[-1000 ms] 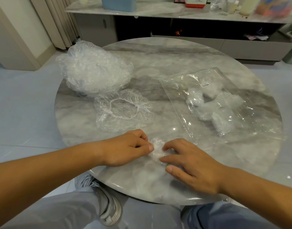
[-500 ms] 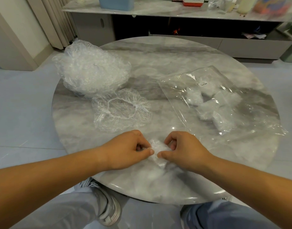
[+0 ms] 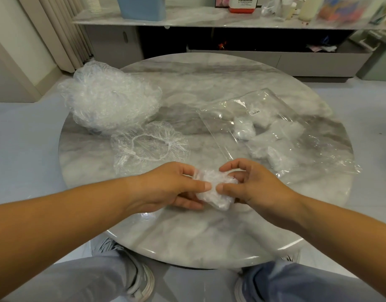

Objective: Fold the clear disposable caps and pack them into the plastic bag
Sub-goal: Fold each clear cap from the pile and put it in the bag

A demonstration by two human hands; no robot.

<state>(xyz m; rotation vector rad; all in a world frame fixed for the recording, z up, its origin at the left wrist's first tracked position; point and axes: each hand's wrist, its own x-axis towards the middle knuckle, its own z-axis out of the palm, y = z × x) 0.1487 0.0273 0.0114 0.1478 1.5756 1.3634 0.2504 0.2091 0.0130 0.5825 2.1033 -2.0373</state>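
- The left hand (image 3: 165, 189) and right hand (image 3: 258, 186) met just below the middle of the frame, both pinching one crumpled, folded cap (image 3: 217, 194) between thumb and fingers.
- The thumbs nearly touched on top of the wad, and the other fingers curled under and behind it.
- The folded cap sat between the two hands over the near part of the round marble table (image 3: 209, 234); whether it touched the table could not be told.
- The plastic bag (image 3: 281, 110) lay flat on the table at centre right, its near edge just beside the right hand.
- Several packed caps (image 3: 244, 129) showed as white wads inside the bag, under a small barcode label (image 3: 254, 112).
- A loose pile of caps (image 3: 109, 101) stood at upper left on the table.
- One spread cap (image 3: 149, 149) lay flat just in front of the pile, its elastic ring facing up, near the left hand but apart from it.
- A shelf (image 3: 209, 20) ran along the top of the frame, carrying a blue container (image 3: 141, 7).
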